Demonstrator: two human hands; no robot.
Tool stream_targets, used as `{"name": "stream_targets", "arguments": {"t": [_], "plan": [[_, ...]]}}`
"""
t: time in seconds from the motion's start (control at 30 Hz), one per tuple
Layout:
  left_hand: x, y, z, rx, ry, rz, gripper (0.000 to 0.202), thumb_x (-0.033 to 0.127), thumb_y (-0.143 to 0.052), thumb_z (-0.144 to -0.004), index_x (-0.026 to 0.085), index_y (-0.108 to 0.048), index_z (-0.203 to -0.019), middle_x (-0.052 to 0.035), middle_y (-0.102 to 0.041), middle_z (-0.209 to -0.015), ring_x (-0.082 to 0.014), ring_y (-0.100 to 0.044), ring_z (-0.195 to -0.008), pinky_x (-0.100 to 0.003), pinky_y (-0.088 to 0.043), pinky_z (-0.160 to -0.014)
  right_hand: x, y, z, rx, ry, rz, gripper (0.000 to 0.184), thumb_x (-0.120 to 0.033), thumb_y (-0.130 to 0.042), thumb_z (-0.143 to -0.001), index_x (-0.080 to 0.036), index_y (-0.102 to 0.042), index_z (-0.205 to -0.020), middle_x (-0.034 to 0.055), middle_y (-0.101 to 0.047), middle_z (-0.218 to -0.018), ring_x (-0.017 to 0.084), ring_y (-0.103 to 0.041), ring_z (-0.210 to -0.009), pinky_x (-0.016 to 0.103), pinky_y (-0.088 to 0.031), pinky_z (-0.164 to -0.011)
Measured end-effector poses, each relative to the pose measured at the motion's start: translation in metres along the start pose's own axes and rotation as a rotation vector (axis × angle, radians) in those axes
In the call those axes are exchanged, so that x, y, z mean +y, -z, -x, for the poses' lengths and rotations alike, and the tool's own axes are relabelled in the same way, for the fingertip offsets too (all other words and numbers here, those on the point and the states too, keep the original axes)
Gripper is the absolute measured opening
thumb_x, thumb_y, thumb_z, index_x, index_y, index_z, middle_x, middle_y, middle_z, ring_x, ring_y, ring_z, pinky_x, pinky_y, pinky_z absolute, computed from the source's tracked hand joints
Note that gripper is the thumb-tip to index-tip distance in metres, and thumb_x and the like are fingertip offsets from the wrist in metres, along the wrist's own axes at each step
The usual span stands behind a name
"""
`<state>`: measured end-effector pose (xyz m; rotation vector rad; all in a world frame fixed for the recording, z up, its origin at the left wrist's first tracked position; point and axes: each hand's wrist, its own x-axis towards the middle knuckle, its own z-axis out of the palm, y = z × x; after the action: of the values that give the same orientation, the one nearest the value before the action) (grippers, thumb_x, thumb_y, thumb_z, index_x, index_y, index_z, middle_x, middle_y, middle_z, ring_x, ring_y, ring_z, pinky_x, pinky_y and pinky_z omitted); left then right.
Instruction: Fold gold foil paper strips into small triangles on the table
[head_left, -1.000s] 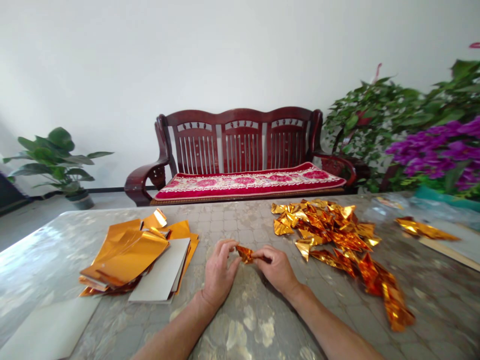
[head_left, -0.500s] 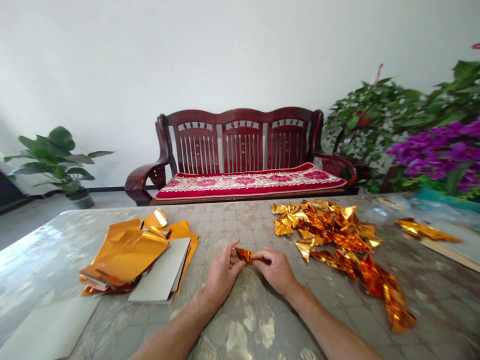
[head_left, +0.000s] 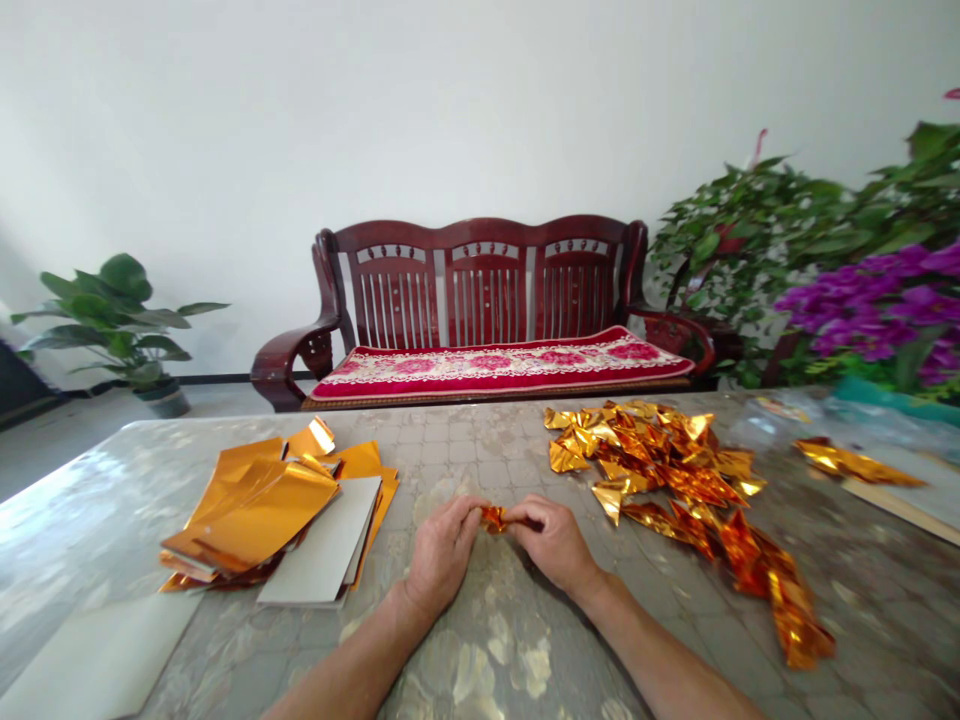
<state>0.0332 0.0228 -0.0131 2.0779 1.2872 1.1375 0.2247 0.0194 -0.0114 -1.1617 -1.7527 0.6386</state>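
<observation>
Between my two hands, just above the table, is a small folded piece of shiny gold-orange foil paper (head_left: 493, 519). My left hand (head_left: 444, 545) pinches its left end with thumb and fingers. The right end is pinched by my right hand (head_left: 553, 540). Only the middle of the foil piece shows; its ends are hidden in the fingers. To the right lies a heap of folded gold foil pieces (head_left: 660, 450), trailing toward the near right. On the left is a loose stack of flat gold foil sheets (head_left: 262, 500), with pale-backed sheets (head_left: 322, 545) beside it.
A patterned table (head_left: 450, 440) spans the front. One pale sheet (head_left: 105, 650) lies at the near left. At the right are a lone foil piece (head_left: 855, 464), clear plastic (head_left: 780, 420) and purple flowers (head_left: 877, 305). Behind stands a wooden bench (head_left: 487, 290).
My left fingers have closed in on the foil's left end, which stood more exposed before. The foil looks shorter and more bunched between the hands. My right hand has hardly moved.
</observation>
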Motion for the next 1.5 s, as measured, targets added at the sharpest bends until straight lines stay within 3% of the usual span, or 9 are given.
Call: {"name": "stream_targets", "arguments": {"t": [0.37, 0.7, 1.0, 1.27, 1.5], "plan": [[-0.006, -0.004, 0.001, -0.019, -0.139, 0.074, 0.021, 0.021, -0.047, -0.096, 0.023, -0.068, -0.1, -0.0017, -0.071, -0.093, -0.0142, -0.066, -0.088, -0.025, -0.051, -0.081, 0.002, -0.001, 0.0, -0.016, 0.0, -0.017, 0.022, -0.01, -0.063, -0.078, -0.023, -0.079, -0.085, 0.0017, -0.068, -0.074, 0.015, -0.063, -0.07, 0.024, -0.046, -0.065], [0.008, 0.0, 0.001, -0.03, -0.058, 0.003, 0.019, 0.023, -0.047, -0.096, 0.023, -0.066, -0.099, -0.0012, -0.071, -0.091, -0.0147, -0.065, -0.086, -0.026, -0.05, -0.08, 0.001, 0.0, 0.001, -0.024, -0.018, -0.004, 0.022, -0.01, -0.063, -0.078, -0.023, -0.079, -0.084, 0.0019, -0.068, -0.075, 0.015, -0.064, -0.071, 0.025, -0.047, -0.066], [-0.001, -0.004, 0.0, -0.017, -0.124, 0.057, 0.023, 0.017, -0.044, -0.095, 0.021, -0.066, -0.1, -0.0036, -0.069, -0.092, -0.0153, -0.064, -0.087, -0.026, -0.049, -0.08, 0.001, 0.0, 0.0, -0.019, -0.016, -0.007, 0.02, -0.012, -0.064, -0.078, -0.023, -0.079, -0.085, 0.0015, -0.067, -0.073, 0.015, -0.063, -0.069, 0.025, -0.046, -0.065], [0.01, 0.006, 0.0, -0.092, -0.148, 0.121, 0.032, 0.008, -0.04, -0.088, 0.02, -0.066, -0.1, -0.0041, -0.068, -0.092, -0.0166, -0.063, -0.089, -0.029, -0.049, -0.083, 0.003, -0.001, 0.0, -0.013, -0.013, -0.001, 0.022, -0.01, -0.062, -0.078, -0.023, -0.078, -0.085, 0.0018, -0.069, -0.076, 0.016, -0.064, -0.072, 0.025, -0.047, -0.068], [-0.003, 0.0, -0.001, -0.075, -0.092, 0.129, 0.039, 0.006, -0.038, -0.085, 0.021, -0.067, -0.106, -0.0037, -0.07, -0.094, -0.0165, -0.064, -0.088, -0.03, -0.05, -0.082, 0.002, 0.0, -0.001, 0.007, -0.009, 0.018, 0.021, -0.01, -0.062, -0.076, -0.022, -0.078, -0.082, 0.0019, -0.068, -0.074, 0.016, -0.063, -0.071, 0.025, -0.047, -0.067]]}}
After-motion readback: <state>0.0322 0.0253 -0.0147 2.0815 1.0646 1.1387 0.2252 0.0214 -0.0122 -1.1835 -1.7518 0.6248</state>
